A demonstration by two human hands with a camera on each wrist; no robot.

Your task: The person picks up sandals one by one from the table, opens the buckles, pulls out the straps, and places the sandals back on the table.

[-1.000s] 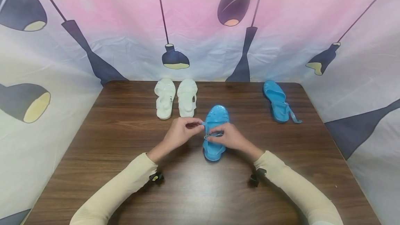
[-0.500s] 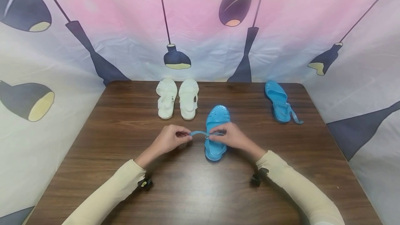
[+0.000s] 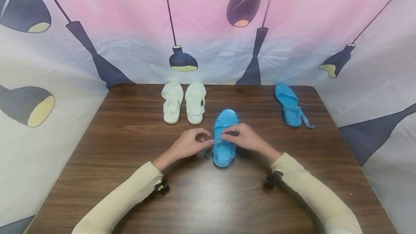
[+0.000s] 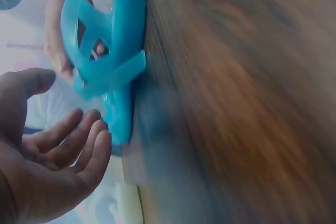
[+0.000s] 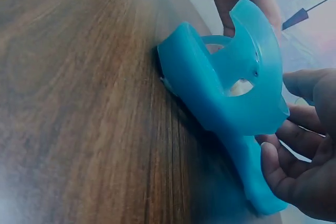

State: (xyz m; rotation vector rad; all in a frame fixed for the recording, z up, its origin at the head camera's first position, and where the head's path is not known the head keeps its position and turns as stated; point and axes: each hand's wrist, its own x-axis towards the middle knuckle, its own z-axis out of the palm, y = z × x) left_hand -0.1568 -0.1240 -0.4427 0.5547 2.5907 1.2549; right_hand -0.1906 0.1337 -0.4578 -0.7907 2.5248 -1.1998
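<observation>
A blue jelly sandal lies toe-away on the table between both hands. Its loose ankle strap passes by the buckle and droops over the sandal's left side. My left hand is at that side with the thumb tip close to the buckle; in the left wrist view its thumb and fingers stand apart with nothing between them. Over the sandal's opening, my right hand has its fingertips beside the buckle. The right wrist view shows its thumb and fingers spread, close to the sandal's side.
Two white sandals, a left one and a right one, stand side by side at the table's back. Another blue sandal lies at the back right with its strap trailing outward. A lamp-patterned curtain encloses the brown table.
My left hand first drew the strap out to the left, then let it go and came back to the buckle. My right hand has let go near the buckle and shifted slightly right.
</observation>
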